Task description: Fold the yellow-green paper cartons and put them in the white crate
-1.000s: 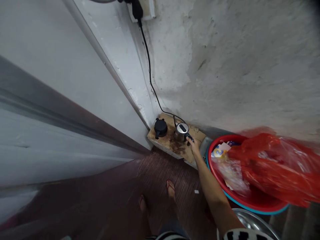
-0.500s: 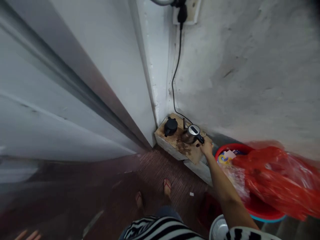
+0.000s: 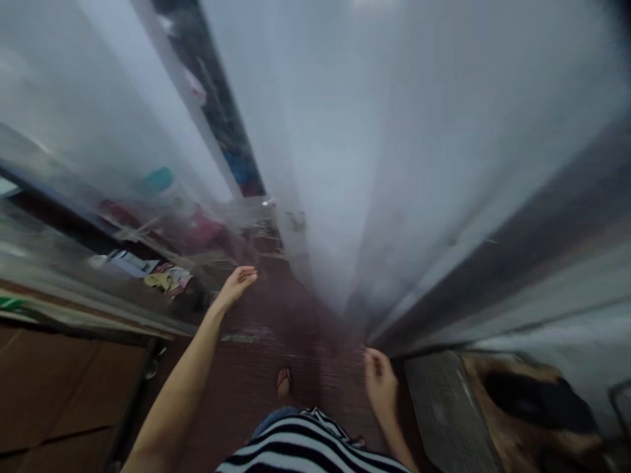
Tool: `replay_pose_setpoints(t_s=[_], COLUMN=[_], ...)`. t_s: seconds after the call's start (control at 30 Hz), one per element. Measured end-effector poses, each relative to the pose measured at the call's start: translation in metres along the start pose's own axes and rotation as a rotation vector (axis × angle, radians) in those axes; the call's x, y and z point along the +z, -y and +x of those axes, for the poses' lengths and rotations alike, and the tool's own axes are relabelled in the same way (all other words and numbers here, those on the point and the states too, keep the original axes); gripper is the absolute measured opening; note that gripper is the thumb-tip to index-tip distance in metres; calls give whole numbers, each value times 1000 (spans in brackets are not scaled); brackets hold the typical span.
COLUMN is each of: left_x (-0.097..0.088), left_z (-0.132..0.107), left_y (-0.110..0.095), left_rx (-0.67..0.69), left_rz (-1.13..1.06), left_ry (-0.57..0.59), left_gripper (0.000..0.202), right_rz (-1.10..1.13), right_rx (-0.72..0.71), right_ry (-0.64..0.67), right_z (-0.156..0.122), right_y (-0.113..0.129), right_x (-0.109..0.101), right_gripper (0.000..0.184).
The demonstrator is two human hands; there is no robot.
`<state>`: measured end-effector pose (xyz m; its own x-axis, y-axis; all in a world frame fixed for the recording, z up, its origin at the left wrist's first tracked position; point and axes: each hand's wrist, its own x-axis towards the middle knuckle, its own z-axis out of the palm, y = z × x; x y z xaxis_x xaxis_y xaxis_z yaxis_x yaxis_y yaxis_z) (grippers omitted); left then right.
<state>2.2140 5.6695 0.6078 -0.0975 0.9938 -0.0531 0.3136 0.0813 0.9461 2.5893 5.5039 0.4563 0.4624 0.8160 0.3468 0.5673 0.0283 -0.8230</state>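
My left hand (image 3: 237, 286) is stretched forward over the dark red floor, fingers extended, with nothing visible in it. My right hand (image 3: 380, 382) hangs lower, its fingers loosely curled with a gap between them, and I see nothing held there. The nearest thing to it is a low grey block (image 3: 446, 404) on the right. On the stained board beside that block lies a blurred black object (image 3: 539, 397). The kettle cannot be made out in this view.
Pale panels (image 3: 325, 164) rise ahead, smeared by motion. Blurred clutter with a crumpled cloth (image 3: 168, 280) lies on the left, above a brown cardboard surface (image 3: 64, 387). The dark red floor (image 3: 305, 315) runs between them.
My view has swung left, away from the wall with the socket and the red basin. My right hand has left the kettle's handle, and my left hand has come up and forward.
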Motion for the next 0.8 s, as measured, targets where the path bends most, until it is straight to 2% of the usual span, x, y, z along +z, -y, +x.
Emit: replay_pose_setpoints(t_s=[0.07,0.1,0.17,0.23,0.27,0.33,0.4,0.47,0.57,0.67,0.73,0.8], left_x=[-2,-3,-12,-34,-51,-98,-156,-215,-291,-347,-378,-409], left_z=[40,62,106,147,165,193,210,216,213,205,201,197], left_y=[14,20,27,30,32,40,54,74,100,112,113,114], left_rx=[55,81,130,168,182,203,221,236,265,285,247,182], left_rz=[-46,-65,-94,-114,-119,-119,-104,-74,47,184,257,339], left_ry=[49,93,176,225,234,220,180,116,-88,-239,-322,-444], left_gripper=[98,102,109,111,111,111,112,110,100,91,89,85], right_rz=[310,412,506,511,502,485,466,442,361,-26,-210,-339], right_rx=[-204,-310,-463,-477,-469,-444,-409,-391,-458,-647,-694,-668], right_ry=[471,642,846,842,827,807,778,732,611,304,218,134], right_z=[4,12,38,78,100,145,183,211,241,262,274,285], right_y=[77,114,181,230,248,268,274,273,266,258,251,244], right_x=[95,139,218,289,323,384,435,470,496,514,533,558], right_gripper=[29,28,27,28,30,45,62,68,63,58,61,64])
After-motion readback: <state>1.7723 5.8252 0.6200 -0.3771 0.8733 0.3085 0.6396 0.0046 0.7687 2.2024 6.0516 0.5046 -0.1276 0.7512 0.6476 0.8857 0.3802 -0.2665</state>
